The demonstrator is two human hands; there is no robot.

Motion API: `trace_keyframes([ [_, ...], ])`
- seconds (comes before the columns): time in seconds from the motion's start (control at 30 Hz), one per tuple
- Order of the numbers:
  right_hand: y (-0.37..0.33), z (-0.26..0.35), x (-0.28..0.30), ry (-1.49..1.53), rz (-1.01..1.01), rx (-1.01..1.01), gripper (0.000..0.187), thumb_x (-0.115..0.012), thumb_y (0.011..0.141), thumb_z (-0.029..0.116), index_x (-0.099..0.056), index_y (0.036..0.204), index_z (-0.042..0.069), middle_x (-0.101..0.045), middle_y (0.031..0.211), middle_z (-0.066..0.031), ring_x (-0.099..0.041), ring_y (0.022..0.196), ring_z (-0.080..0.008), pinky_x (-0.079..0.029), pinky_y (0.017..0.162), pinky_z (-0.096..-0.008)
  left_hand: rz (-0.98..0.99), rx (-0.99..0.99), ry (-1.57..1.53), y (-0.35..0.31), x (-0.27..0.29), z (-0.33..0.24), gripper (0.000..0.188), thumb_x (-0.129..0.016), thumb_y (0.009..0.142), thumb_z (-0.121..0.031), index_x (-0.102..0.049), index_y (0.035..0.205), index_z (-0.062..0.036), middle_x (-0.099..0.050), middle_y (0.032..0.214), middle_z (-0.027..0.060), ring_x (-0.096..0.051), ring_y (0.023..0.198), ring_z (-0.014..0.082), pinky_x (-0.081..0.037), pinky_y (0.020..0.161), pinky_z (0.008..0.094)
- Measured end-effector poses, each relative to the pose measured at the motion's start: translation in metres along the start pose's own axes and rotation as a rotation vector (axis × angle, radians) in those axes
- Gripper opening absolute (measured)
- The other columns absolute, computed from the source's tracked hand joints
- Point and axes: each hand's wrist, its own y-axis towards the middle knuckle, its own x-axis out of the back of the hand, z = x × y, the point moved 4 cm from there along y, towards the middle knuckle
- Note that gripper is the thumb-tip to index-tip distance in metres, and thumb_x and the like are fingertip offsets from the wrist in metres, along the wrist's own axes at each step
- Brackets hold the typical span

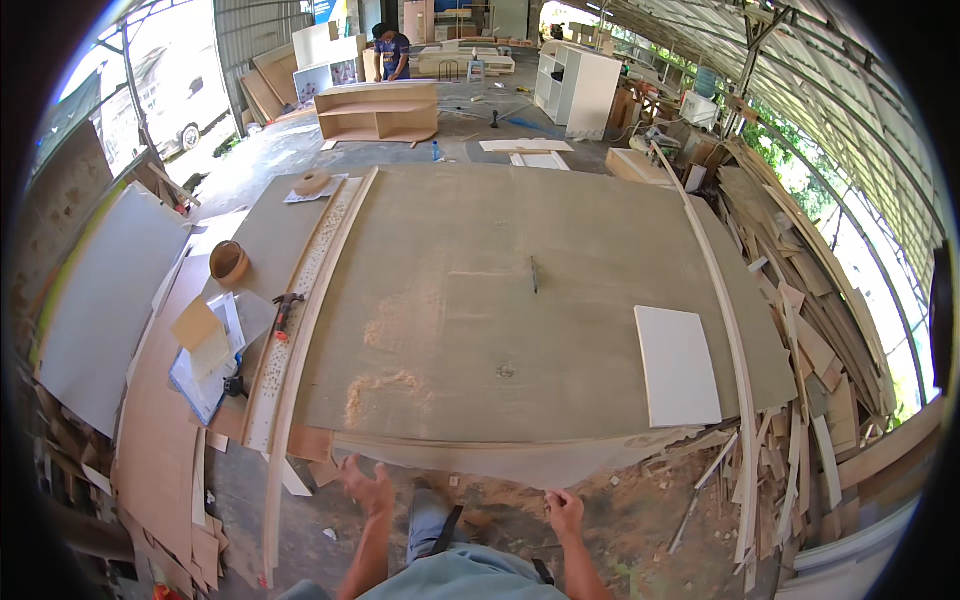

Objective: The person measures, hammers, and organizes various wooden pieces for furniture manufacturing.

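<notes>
Below the near edge of the wide grey-brown table [480, 330], my left hand [368, 487] is held with its fingers spread and nothing in it. My right hand [565, 512] hangs further right, also short of the edge, its fingers curled together; whether something small is in them I cannot make out. From the table's middle a saw blade [534, 275] sticks up, with sawdust [385, 387] to its left. A white rectangular panel [682, 367] lies flat on the right side. Long wooden strips run along the left [325, 300] and right [715, 280] of the table.
On the left lie a hammer [286, 315], a brown tape roll [229, 262] and a clipboard [205, 380] with papers. Scrap wood [810, 330] is heaped at the right. Beyond stand a wooden cabinet [376, 112], a white cabinet [580, 90] and another person [392, 55].
</notes>
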Motion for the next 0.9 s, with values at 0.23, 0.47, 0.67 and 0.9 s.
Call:
trace_keyframes([
  [0.23, 0.036, -0.048, 0.067, 0.044, -0.151, 0.017, 0.018, -0.065, 0.088, 0.011, -0.071, 0.096, -0.003, -0.066, 0.074, -0.0071, -0.062, 0.065, -0.0135, -0.049, 0.060, -0.0288, 0.288, -0.044, -0.144, -0.045, -0.068, -0.068, 0.049, -0.068, 0.070, -0.006, -0.053, 0.117, -0.0045, -0.046, 0.127, 0.0195, -0.041, 0.124, 0.0380, -0.032, 0.104, 0.0479],
  [0.47, 0.113, -0.022, 0.173, -0.022, -0.418, 0.176, 0.020, -0.065, 0.086, 0.014, -0.069, 0.097, -0.002, -0.067, 0.080, -0.0089, -0.061, 0.072, -0.0172, -0.050, 0.068, -0.0320, 0.412, -0.213, -0.062, -0.082, -0.140, -0.117, 0.050, -0.068, 0.069, -0.005, -0.053, 0.116, -0.0055, -0.044, 0.129, 0.0202, -0.040, 0.124, 0.0385, -0.031, 0.104, 0.0498],
  [0.67, 0.153, -0.046, 0.306, -0.241, -0.783, 0.227, 0.016, -0.064, 0.083, 0.011, -0.068, 0.093, -0.001, -0.067, 0.083, -0.0110, -0.062, 0.075, -0.0255, -0.050, 0.071, -0.0353, 0.473, -0.284, -0.249, -0.107, -0.227, -0.222, 0.050, -0.069, 0.069, -0.002, -0.053, 0.117, -0.0066, -0.044, 0.130, 0.0207, -0.039, 0.125, 0.0389, -0.033, 0.103, 0.0493],
  [0.9, 0.175, -0.062, 0.417, -0.778, -0.884, -0.225, 0.053, -0.074, 0.079, 0.018, -0.053, 0.125, 0.001, -0.050, 0.133, -0.0174, -0.045, 0.122, -0.0337, -0.039, 0.101, -0.0468, 0.496, -0.338, -0.371, -0.125, -0.261, -0.293, 0.044, -0.067, 0.070, 0.001, -0.055, 0.112, -0.0062, -0.047, 0.122, 0.0173, -0.045, 0.119, 0.0373, -0.037, 0.100, 0.0452],
])
